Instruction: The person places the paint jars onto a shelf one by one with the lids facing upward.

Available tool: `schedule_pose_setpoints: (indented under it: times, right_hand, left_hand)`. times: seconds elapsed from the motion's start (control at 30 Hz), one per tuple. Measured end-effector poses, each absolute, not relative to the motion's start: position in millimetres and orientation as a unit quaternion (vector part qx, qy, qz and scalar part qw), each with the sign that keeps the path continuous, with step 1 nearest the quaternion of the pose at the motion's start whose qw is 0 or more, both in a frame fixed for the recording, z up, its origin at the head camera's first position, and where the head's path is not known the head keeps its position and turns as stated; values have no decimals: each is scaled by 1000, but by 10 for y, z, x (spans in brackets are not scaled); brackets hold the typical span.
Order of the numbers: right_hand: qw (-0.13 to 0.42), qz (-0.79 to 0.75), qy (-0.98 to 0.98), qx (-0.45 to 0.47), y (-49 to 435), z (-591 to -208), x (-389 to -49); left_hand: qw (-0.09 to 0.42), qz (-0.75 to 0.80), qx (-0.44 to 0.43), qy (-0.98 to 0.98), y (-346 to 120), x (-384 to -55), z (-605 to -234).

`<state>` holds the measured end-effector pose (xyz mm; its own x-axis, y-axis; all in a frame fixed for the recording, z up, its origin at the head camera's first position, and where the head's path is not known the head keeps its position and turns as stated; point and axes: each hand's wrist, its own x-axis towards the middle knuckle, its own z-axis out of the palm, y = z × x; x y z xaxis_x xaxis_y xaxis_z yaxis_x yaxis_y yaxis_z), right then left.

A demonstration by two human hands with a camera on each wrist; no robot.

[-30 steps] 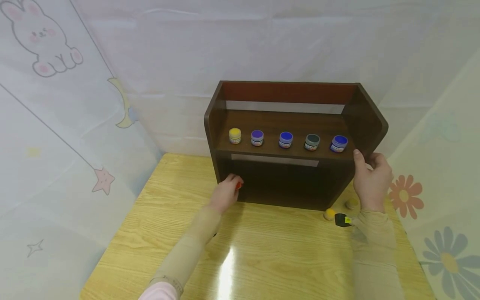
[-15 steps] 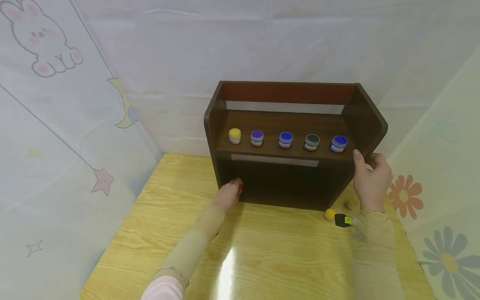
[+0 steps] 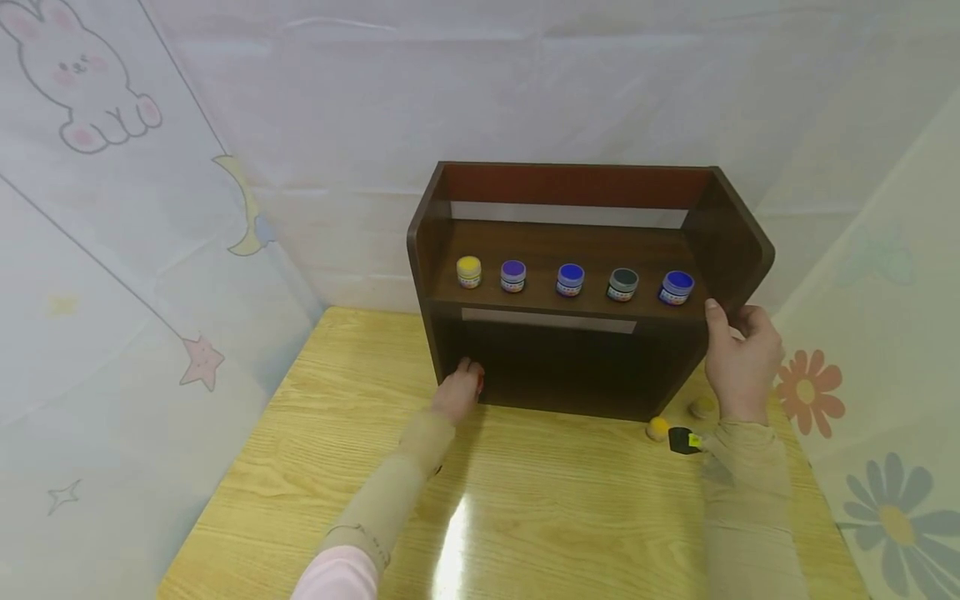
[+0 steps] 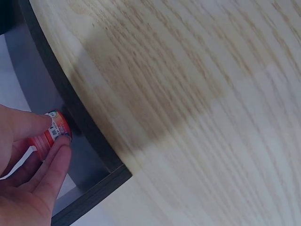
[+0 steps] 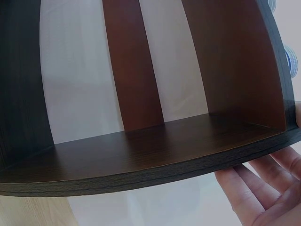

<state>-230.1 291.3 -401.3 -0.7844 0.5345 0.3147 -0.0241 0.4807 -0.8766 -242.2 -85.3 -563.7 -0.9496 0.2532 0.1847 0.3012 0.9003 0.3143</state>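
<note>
A dark brown two-level shelf (image 3: 566, 236) stands on the table against the back wall. Inside its lower left compartment, my left hand (image 3: 456, 393) pinches a small red paint jar (image 4: 57, 126) between thumb and fingers. The left wrist view has the jar close to the shelf's lower board; whether it touches that board I cannot tell. My right hand (image 3: 742, 367) holds the shelf's right side panel (image 5: 155, 172), fingers against its outer face and thumb at the front edge. On the upper board stand a yellow jar (image 3: 468, 272), a purple jar (image 3: 513, 276) and several others.
Two small round yellowish objects lie on the wooden table (image 3: 540, 483) near the shelf's right foot, the brighter yellow one (image 3: 657, 428) in front. A black wrist device (image 3: 684, 441) sits beside the right sleeve. Printed cloth surrounds the table.
My left hand has lowered slightly and moved a little to the right with the red paint jar. The right hand stays on the shelf's side.
</note>
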Motion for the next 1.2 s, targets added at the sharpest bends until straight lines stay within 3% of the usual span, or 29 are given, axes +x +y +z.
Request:
schedule_pose_setpoints:
  times: [0.47, 0.77, 0.97, 1.2]
  right_hand:
    - [287, 495, -805, -155, 2881, -4000, -2301]
    - [284, 501, -801, -162, 2879, -3973, -2278]
    - [286, 495, -804, -164, 2889, -3989, -2289]
    - [295, 499, -799, -159, 2896, -4005, -2303]
  left_hand:
    - [95, -174, -138, -970, -878, -2500, -5778]
    - [108, -200, -113, -967, -814, -2450, -5600]
    - [162, -229, -133, -951, -785, -2374, -5388]
    - [268, -275, -158, -910, -803, -2270, -4991]
